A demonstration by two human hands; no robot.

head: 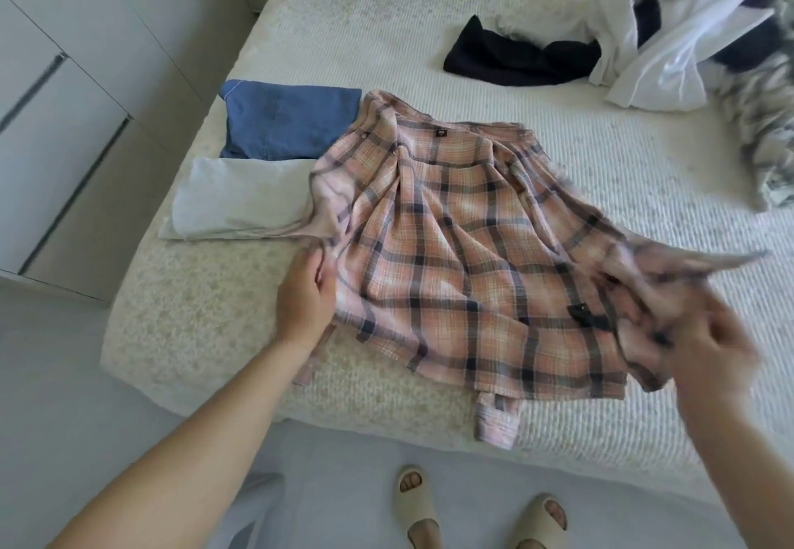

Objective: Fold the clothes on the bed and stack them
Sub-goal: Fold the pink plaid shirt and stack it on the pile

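Pink plaid shirt (pixel 464 248) spread rumpled across the bed (pixel 386 33), beside folded blue (pixel 292 123) and grey (pixel 240 200) clothes. Left hand (pixel 307 291) pinching its left edge; right hand (pixel 704 346), blurred, fingers gripping the lifted right side.

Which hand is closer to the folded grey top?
Left. The left hand grips the plaid shirt just below the folded grey top; the right hand is far across the shirt.
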